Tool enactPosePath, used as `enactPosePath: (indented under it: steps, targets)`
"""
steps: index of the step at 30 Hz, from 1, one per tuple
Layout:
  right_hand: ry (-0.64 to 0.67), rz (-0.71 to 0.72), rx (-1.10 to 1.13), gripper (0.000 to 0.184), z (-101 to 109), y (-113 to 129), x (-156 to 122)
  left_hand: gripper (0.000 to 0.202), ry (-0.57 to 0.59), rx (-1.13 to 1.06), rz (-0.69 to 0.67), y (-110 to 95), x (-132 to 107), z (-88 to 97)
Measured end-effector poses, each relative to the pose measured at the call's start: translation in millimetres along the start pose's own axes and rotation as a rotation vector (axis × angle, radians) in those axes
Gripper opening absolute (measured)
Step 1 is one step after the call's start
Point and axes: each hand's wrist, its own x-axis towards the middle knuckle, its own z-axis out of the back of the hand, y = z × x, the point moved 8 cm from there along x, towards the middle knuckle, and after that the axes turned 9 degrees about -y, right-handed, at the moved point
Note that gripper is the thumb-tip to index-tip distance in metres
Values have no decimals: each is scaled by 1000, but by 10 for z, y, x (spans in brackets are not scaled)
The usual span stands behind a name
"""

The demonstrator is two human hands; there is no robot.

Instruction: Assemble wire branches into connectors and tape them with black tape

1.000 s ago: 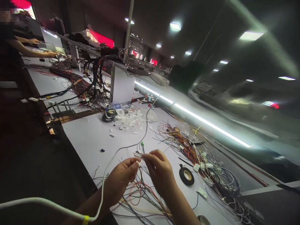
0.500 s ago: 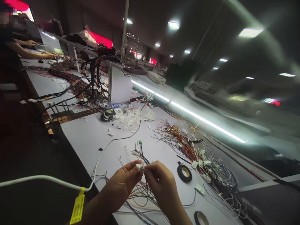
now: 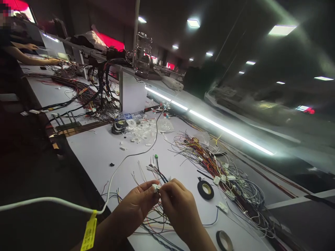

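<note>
The white table (image 3: 89, 150) carries a long pile of mixed wires (image 3: 211, 164) on the right side, well apart from the hands. Nearer, loose wires (image 3: 154, 223) spread below both hands. The left hand (image 3: 140, 205) pinches a small white connector (image 3: 156, 187) between thumb and fingers, above the table. The right hand (image 3: 178, 205) has its fingertips pressed together just beside it; what they pinch is hidden. One second ago these fingertips were at the wire ends; now they meet the connector, so I judge the work is concentrated there.
</note>
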Motion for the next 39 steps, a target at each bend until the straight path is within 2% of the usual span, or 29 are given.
enactPosePath:
  steps: [5,9,15,19,22,26,29,34,39]
  targets:
    - [0,-4,-9,12,33,-4,5,16,-21,-12,29,4,-8,-21]
    - [-2,-34,-51,11,34,-23,-2,22,-6,41,4,5,2,8]
    - [56,-95,-111,12,10,-78,-7,21,-21,149,-154,-34,32,70]
    - [78,-94,-112,14,16,-70,-13,22,-91,269,-304,-138,49,145]
    - [98,-199,-57,17,-9,-173,-23,22,-113,376,-377,-208,48,160]
    - [187,-453,153,22,-153,-411,-79,22,-81,288,-258,-148,65,133]
    - [264,-582,344,22,-278,-510,-138,21,-76,177,-140,-75,81,130]
    - [324,-696,549,27,-361,-559,-204,24,-172,118,-100,-71,118,225]
    - [349,-733,630,33,-375,-547,-210,23,-204,125,-99,-80,115,240]
